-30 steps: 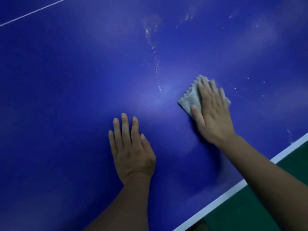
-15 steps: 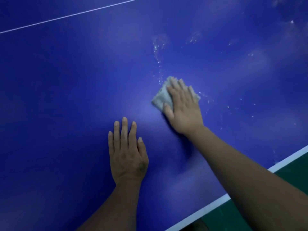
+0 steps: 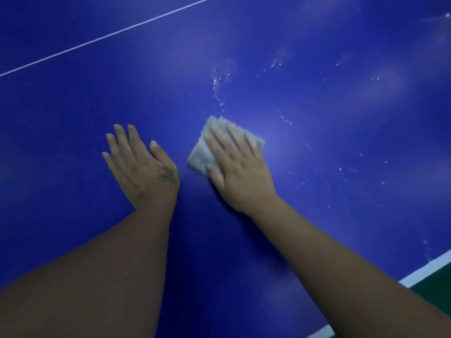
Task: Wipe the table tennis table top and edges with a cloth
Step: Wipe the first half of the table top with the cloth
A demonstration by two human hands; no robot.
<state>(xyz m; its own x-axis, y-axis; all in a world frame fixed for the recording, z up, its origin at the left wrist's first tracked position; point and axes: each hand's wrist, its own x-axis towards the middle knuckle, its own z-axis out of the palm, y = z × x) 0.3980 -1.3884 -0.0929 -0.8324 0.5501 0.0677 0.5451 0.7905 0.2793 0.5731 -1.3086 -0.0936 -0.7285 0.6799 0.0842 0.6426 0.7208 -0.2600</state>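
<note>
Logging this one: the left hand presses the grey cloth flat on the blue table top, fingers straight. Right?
Not quite. The head view shows the right hand pressing the grey cloth flat on the blue table top, fingers straight; the left hand lies bare beside it.

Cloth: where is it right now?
Head view, just right of centre: the cloth lies flat on the blue table top under the right hand's straight fingers, beside the left hand, with white specks just beyond it.
</note>
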